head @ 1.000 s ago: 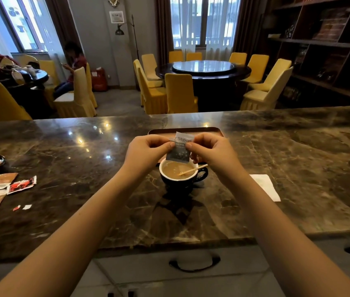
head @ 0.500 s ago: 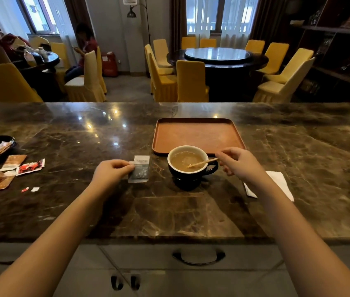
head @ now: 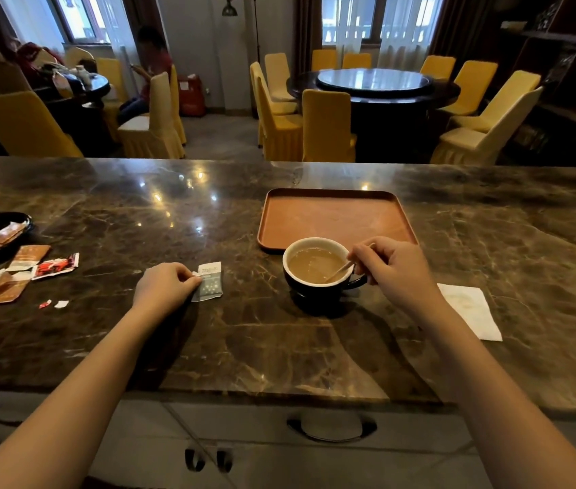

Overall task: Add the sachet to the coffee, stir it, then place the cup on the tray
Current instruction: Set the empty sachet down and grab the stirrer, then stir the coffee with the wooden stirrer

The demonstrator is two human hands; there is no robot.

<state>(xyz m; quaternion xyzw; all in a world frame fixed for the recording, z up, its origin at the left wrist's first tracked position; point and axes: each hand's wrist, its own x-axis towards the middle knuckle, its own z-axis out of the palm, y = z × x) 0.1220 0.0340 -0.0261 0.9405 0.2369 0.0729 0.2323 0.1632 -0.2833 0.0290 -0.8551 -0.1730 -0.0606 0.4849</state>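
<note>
Sachet (head: 208,280) pinched in L hand (head: 165,287)

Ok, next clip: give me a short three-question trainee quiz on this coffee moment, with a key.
1. True or false: the cup already stands on the tray.
2. Which hand holds the stir stick in the coffee?
A. left hand
B. right hand
C. neither
3. Fill in: the left hand pinches the ______ against the counter.

Key:
1. False. The cup sits on the counter, just in front of the tray's near edge.
2. B. The right hand grips the stick's upper end beside the cup's handle.
3. Sachet. It lies flat to the left of the cup.
</note>
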